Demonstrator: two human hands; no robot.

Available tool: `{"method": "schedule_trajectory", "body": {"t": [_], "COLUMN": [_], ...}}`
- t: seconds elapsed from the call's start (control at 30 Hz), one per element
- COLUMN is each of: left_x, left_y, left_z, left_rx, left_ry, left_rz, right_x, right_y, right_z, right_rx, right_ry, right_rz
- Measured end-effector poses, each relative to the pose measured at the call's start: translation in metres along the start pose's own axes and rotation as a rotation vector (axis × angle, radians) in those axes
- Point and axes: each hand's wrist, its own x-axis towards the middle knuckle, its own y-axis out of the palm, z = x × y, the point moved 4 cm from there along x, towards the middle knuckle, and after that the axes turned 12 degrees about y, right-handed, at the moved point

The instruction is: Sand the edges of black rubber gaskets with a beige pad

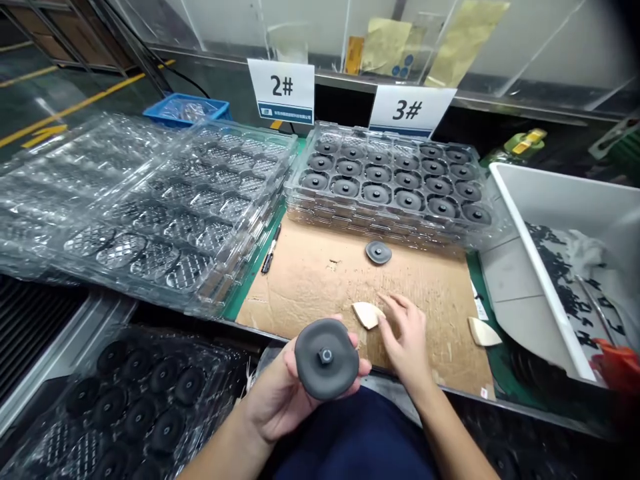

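Observation:
A round dark grey rubber part (327, 373) with a metal nut at its centre rests in my left hand (280, 400), whose fingers wrap round it from below. My right hand (410, 340) is over the cardboard (305, 267), its thumb and a finger at the right end of a pale wedge-shaped piece (366, 315). Whether it grips the wedge or only touches it is hard to tell. A smaller grey part (379, 253) lies on the cardboard, beyond my right hand. Another pale wedge (484, 332) sits at the cardboard's right edge.
Stacked clear trays with grey parts (390, 213) stand behind the cardboard. More clear trays (200, 267) are at the left, beside a black marker (271, 250). A white bin (540, 287) stands at the right. Lower left is a tray of dark round parts (140, 419).

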Motion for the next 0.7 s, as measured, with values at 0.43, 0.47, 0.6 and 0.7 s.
{"method": "schedule_trajectory", "body": {"t": [0.43, 0.47, 0.6, 0.7], "left_x": [0.000, 0.000, -0.001, -0.002], "left_y": [0.002, 0.001, -0.002, -0.005], "left_z": [-0.017, -0.017, -0.020, -0.026], "left_rx": [1.459, 1.493, 1.487, 1.421], "left_ry": [0.596, 0.598, 0.547, 0.483], "left_rz": [0.348, 0.359, 0.336, 0.288], "right_x": [-0.018, -0.020, -0.025, -0.026], "right_y": [-0.021, -0.025, -0.032, -0.023], "right_z": [0.052, 0.055, 0.072, 0.085], "right_rx": [0.235, 0.266, 0.367, 0.391], "right_ry": [0.002, 0.015, 0.078, 0.134], "right_rz": [0.182, 0.168, 0.344, 0.669]}}
